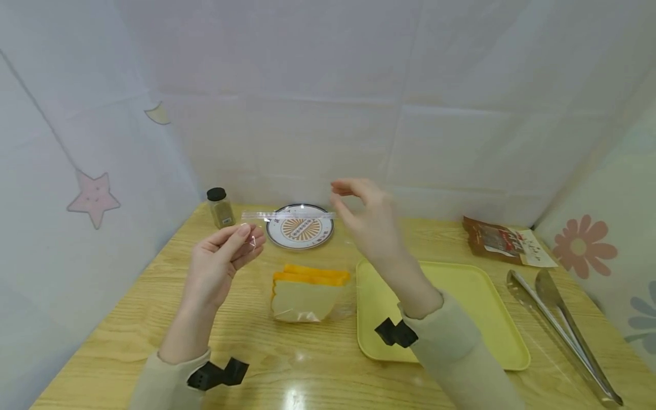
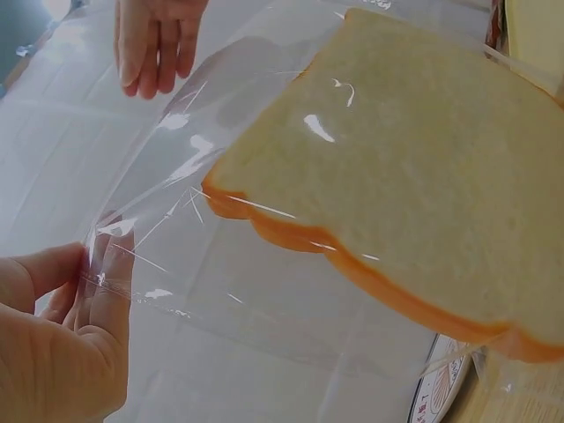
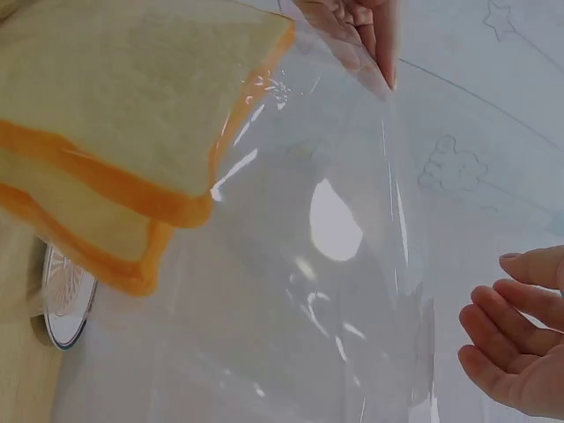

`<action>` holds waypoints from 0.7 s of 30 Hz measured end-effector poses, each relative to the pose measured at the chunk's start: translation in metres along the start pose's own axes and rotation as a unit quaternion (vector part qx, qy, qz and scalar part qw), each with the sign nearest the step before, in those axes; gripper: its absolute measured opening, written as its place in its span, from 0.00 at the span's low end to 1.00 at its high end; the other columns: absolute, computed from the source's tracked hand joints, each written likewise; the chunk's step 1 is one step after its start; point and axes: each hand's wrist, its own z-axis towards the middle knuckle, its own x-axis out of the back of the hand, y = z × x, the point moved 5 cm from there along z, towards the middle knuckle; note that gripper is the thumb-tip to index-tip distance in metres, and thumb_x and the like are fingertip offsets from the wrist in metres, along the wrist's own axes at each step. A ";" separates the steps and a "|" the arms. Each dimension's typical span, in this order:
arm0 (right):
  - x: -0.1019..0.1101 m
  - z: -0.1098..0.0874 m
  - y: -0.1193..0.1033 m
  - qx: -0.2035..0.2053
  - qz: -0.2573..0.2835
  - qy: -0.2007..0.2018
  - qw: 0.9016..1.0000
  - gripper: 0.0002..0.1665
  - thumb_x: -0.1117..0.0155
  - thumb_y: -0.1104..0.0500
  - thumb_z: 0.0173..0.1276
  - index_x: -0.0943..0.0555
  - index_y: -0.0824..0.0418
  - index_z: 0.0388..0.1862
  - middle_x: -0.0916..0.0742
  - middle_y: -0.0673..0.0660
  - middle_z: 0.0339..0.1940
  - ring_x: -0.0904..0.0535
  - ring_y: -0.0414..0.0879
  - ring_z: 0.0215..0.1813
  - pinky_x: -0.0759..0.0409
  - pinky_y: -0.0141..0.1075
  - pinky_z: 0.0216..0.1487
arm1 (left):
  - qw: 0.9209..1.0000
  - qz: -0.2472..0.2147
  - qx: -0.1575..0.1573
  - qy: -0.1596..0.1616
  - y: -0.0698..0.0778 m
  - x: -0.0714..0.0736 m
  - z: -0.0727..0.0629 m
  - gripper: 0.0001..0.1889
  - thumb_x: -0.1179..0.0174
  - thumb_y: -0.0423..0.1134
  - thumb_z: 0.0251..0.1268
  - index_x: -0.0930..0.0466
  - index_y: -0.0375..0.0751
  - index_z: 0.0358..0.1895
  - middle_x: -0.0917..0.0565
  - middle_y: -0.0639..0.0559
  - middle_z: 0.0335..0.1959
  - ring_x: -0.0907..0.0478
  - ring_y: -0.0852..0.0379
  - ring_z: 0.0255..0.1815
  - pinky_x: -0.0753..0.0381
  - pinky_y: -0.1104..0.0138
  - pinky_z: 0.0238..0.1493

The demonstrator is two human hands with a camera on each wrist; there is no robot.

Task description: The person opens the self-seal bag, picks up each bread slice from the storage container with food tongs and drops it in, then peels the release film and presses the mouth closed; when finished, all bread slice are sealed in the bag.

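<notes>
While pinching the clear bag (image 3: 273, 308) near its top between thumb and curled fingers of the left hand (image 1: 222, 259), well left of the tray (image 1: 451, 307), holding the right hand (image 1: 366, 213) up by the far left corner of the tray, with fingers half bent, thumb apart and nothing between them. Having a small gap there between the right fingers and the edge of the bag, going by the right wrist view. Holding the bread (image 1: 307, 296), at least two slices with orange crust, inside the bag, just left of the tray. Showing the strip (image 1: 287, 216) of the bag nearly level, left of the tray and farther back. Being unable to tell whether the base of the bag is touching the table (image 1: 256, 353). Crossing over part of the tray with the right forearm, wearing pale sleeves (image 1: 456, 336) and black pieces (image 1: 397, 333) at both cuffs. Seeing the plate (image 1: 299, 228), sunburst-printed, lying behind and left of the tray, and the black-lidded jar (image 1: 221, 212) standing farther left of the tray. Seeing also the brown and white packet (image 1: 504, 244) lying past the far right corner of the tray, and the metal tongs (image 1: 594, 364) lying along the right side of the tray. Facing the pale cloth (image 1: 328, 142) behind the tray
</notes>
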 end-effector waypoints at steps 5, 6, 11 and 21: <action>-0.026 0.009 -0.023 0.090 -0.040 -0.087 0.991 0.09 0.36 0.65 0.63 0.17 0.66 0.42 0.13 0.58 0.40 0.18 0.47 0.45 0.19 0.33 0.51 | 1.000 0.002 -0.006 -0.003 0.000 -0.001 0.001 0.08 0.44 0.34 0.66 0.14 0.44 0.39 0.12 0.53 0.34 0.14 0.59 0.38 0.16 0.66 0.44; -0.032 0.011 -0.028 0.105 -0.053 -0.109 0.987 0.09 0.36 0.64 0.64 0.16 0.65 0.42 0.13 0.56 0.40 0.18 0.46 0.45 0.19 0.32 0.51 | 1.000 0.002 -0.007 -0.005 -0.001 -0.001 0.001 0.08 0.44 0.34 0.66 0.14 0.44 0.39 0.12 0.53 0.34 0.14 0.59 0.38 0.16 0.66 0.44; -0.060 0.020 -0.044 0.129 -0.134 -0.214 0.959 0.10 0.38 0.59 0.67 0.16 0.58 0.45 0.13 0.51 0.42 0.20 0.44 0.49 0.23 0.38 0.56 | 1.000 -0.001 -0.017 -0.015 -0.001 0.000 0.001 0.09 0.46 0.33 0.67 0.14 0.43 0.40 0.12 0.53 0.33 0.14 0.59 0.37 0.16 0.66 0.44; -0.093 0.029 -0.051 0.084 -0.217 -0.336 0.913 0.13 0.44 0.55 0.71 0.19 0.51 0.52 0.16 0.45 0.50 0.23 0.42 0.57 0.28 0.43 0.63 | 0.999 -0.017 -0.030 -0.030 0.000 -0.001 0.001 0.12 0.48 0.30 0.68 0.14 0.42 0.42 0.12 0.52 0.35 0.14 0.59 0.38 0.16 0.67 0.44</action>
